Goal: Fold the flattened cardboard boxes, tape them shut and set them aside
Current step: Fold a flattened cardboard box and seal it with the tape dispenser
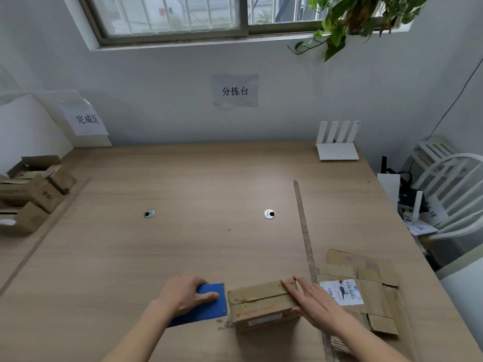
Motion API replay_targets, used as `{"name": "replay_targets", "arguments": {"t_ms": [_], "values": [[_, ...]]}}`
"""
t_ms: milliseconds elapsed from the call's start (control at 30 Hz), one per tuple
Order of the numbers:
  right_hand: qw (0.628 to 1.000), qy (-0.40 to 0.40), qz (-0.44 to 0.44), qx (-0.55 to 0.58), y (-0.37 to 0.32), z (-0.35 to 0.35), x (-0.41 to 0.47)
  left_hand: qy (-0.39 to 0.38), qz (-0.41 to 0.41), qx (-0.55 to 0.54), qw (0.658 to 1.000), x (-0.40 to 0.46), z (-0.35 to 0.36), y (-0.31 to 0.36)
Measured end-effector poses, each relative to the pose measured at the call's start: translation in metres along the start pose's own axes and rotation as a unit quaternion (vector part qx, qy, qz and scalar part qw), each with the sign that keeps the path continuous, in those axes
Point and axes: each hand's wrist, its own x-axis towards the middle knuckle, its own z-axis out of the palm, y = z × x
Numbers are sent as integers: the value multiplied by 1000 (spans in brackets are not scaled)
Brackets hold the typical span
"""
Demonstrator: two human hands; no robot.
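Observation:
A small folded cardboard box [261,301] stands near the front edge of the wooden table [198,184], its top flaps closed. My right hand [313,300] lies flat on the box's right end with straight fingers. My left hand [187,292] grips a blue tape dispenser [202,305] that sits on the table just left of the box. To the right of the box lies a stack of flattened cardboard boxes [371,286], the top one bearing a white shipping label.
Several folded boxes [39,189] are piled at the far left under a paper sign. A long strip of tape [304,231] runs across the table beside the stack. A white router [337,142] stands at the back right, and a white chair [449,189] stands off the right edge.

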Motion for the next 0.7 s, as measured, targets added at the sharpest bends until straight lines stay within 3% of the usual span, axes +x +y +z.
{"name": "replay_targets", "arguments": {"t_ms": [367, 700], "values": [[1000, 23, 6, -4, -16, -14, -8, 28, 22, -14, 999, 9, 39, -5], [992, -5, -109, -67, -146, -14, 56, 49, 8, -41, 998, 6, 48, -17]]}}
